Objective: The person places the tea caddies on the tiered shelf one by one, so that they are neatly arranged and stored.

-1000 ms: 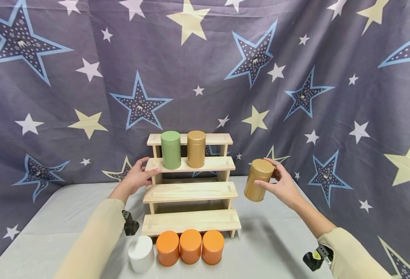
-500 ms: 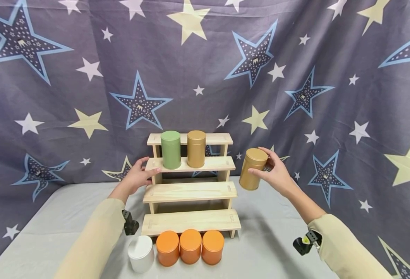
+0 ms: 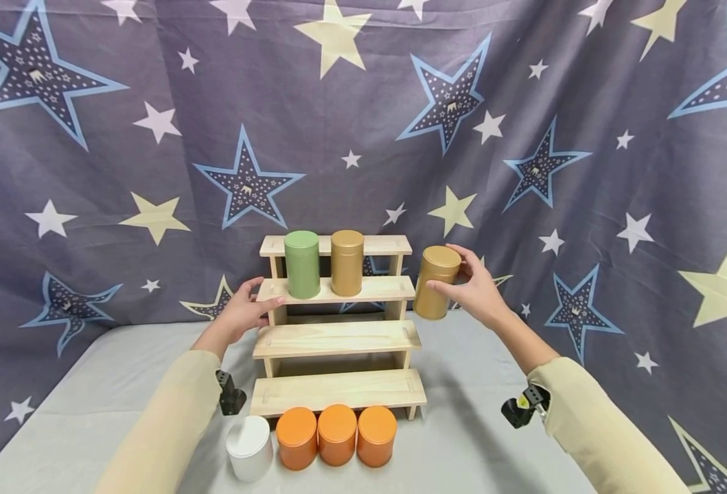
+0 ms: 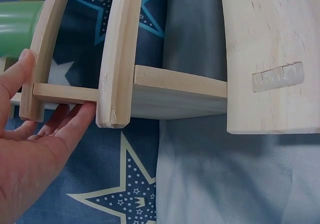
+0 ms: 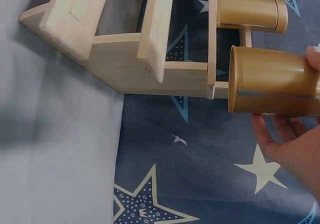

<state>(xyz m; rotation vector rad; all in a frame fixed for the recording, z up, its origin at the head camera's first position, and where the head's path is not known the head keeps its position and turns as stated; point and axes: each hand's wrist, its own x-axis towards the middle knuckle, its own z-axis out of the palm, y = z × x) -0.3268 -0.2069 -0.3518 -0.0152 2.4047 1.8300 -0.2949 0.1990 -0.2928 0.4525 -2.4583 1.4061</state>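
Observation:
A gold tin [image 3: 438, 283] is held in my right hand [image 3: 476, 291], in the air just off the right end of a stepped wooden shelf [image 3: 338, 339]. In the right wrist view the fingers lie along one side of this tin [image 5: 275, 81], thumb opposite. My left hand [image 3: 242, 315] grips the left end of the shelf's second step from the top, thumb on the board; in the left wrist view its fingers [image 4: 75, 121] reach around the side support [image 4: 67, 93]. On that step stand a green tin [image 3: 303, 266] and another gold tin [image 3: 347, 264], both upright.
Before the shelf, a white tin [image 3: 250, 449] and three orange tins [image 3: 337, 436] stand in a row on the grey cloth [image 3: 462, 425]. A dark curtain with stars [image 3: 363, 123] hangs close behind the shelf.
My right hand has carried the gold tin up and to the left, closer to the second step from the top. The left hand has stayed where it was.

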